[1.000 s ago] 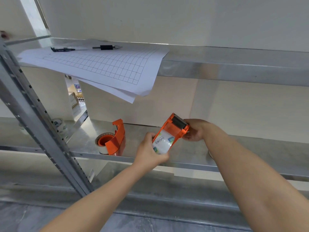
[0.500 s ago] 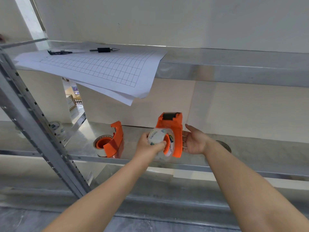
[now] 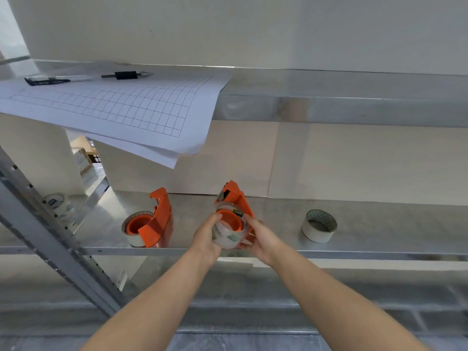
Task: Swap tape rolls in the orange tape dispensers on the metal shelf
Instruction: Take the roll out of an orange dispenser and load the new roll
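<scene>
The orange dispenser [image 3: 236, 200] is upright over the front of the metal shelf [image 3: 367, 219], its blade end pointing up and away. Whether its base touches the shelf I cannot tell. The left hand [image 3: 205, 236] curls its fingers [image 3: 214, 219] round the clear tape roll [image 3: 228, 238] seated on the dispenser's orange hub. The right hand [image 3: 262, 239] grips the dispenser body from the opposite side, apparently bracing it so the roll can slide along the hub. One frame does not show whether the roll is going on or coming off. Left of the held dispenser, a second orange dispenser [image 3: 158, 219] sits on the shelf with a roll on its hub, untouched. Right of the held dispenser, a loose roll [image 3: 319, 225] lies flat with its hole up, probably kept within reach for the exchange. Above and left of the held dispenser, gridded paper [image 3: 121, 110] overhangs the upper shelf [image 3: 354, 92].
</scene>
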`<state>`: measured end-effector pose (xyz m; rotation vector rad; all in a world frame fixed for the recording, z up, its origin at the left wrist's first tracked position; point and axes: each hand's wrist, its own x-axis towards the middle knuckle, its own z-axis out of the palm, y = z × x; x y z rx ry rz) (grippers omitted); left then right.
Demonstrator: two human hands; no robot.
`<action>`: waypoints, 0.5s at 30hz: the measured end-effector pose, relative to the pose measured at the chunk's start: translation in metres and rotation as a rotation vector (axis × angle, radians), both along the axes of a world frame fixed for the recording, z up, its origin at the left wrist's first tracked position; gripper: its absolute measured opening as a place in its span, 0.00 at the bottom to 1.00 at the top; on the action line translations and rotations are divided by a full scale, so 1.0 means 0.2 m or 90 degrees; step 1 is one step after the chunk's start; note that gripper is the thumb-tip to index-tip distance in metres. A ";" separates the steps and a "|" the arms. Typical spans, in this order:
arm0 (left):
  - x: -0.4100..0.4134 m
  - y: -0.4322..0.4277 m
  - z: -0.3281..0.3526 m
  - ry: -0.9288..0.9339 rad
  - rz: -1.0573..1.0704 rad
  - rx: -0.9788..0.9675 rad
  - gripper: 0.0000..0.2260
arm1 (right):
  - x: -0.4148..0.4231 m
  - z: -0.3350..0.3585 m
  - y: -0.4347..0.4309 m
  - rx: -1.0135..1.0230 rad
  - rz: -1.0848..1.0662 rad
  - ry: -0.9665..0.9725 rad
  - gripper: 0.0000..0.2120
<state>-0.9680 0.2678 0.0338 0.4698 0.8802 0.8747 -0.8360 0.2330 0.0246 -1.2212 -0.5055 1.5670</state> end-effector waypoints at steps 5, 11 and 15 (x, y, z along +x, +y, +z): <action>0.02 0.07 -0.08 0.043 -0.028 0.010 0.16 | -0.07 -0.06 0.04 -0.034 -0.080 0.004 0.21; 0.00 0.18 -0.12 0.644 -0.165 0.194 0.26 | -0.10 -0.10 0.14 -0.048 -0.182 -0.186 0.19; 0.03 0.22 -0.13 0.625 -0.179 0.142 0.23 | -0.07 -0.11 0.17 -0.032 -0.162 -0.321 0.19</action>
